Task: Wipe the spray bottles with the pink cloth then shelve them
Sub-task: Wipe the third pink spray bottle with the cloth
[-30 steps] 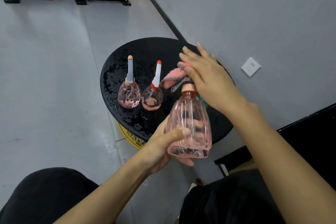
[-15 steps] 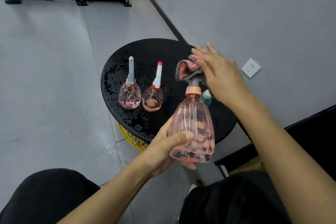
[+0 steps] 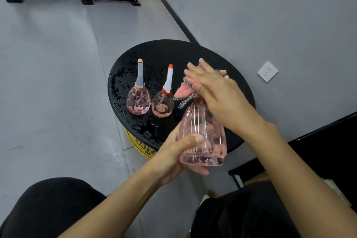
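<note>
1. Head view, looking down at my two bare hands over a round black table [image 3: 173, 52] speckled with water drops.
2. My left hand [image 3: 170, 152] grips the large pink spray bottle [image 3: 202, 135] low on its clear body. The thumb is curled across the side facing me and the fingers wrap round underneath.
3. The bottle is upright in that grip, lifted over the table's near edge.
4. My right hand [image 3: 218, 92] lies over the bottle's top, palm down. Its fingers are nearly straight and together, pressing the pink cloth [image 3: 184, 91] onto the spray head, which is hidden beneath.
5. The cloth's fluffy pink side and grey checked edge stick out to the left of my right hand.
6. Left of the cloth, two small pink bottles stand side by side on the table, apart from both hands. The grey-nozzle bottle [image 3: 138, 100] is farther left and the red-and-white-nozzle bottle [image 3: 162, 107] is nearer my grip.
7. To the right of my right hand, a white wall socket [image 3: 267, 71] sits on the grey wall.
</note>
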